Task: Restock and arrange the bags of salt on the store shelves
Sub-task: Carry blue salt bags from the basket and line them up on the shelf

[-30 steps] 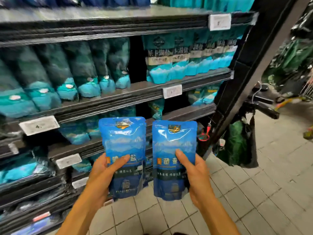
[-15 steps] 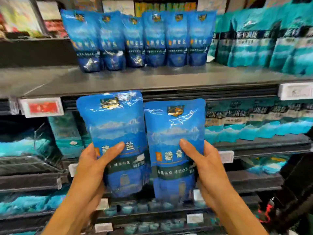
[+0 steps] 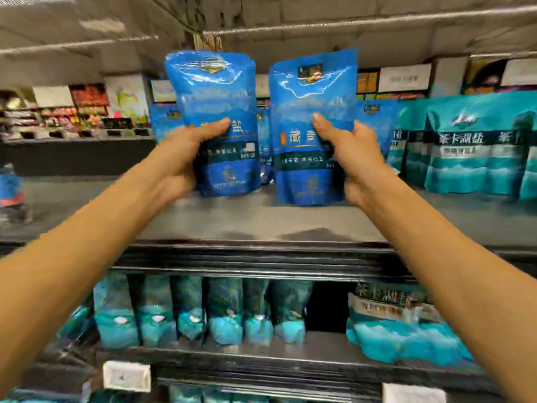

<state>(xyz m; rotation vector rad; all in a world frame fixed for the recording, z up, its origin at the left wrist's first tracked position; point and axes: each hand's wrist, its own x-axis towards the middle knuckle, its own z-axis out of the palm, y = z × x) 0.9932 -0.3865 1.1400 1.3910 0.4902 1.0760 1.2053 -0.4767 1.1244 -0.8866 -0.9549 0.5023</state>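
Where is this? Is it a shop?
Most likely a grocery shop. Metal shelves hold rows of matching teal bags, white price tags are clipped to the shelf edges, and the left hand and right hand each lift a blue salt bag up to the top shelf.

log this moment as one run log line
phase: placing | left hand: holds blue bag | right hand: holds second blue bag | both upright over top shelf
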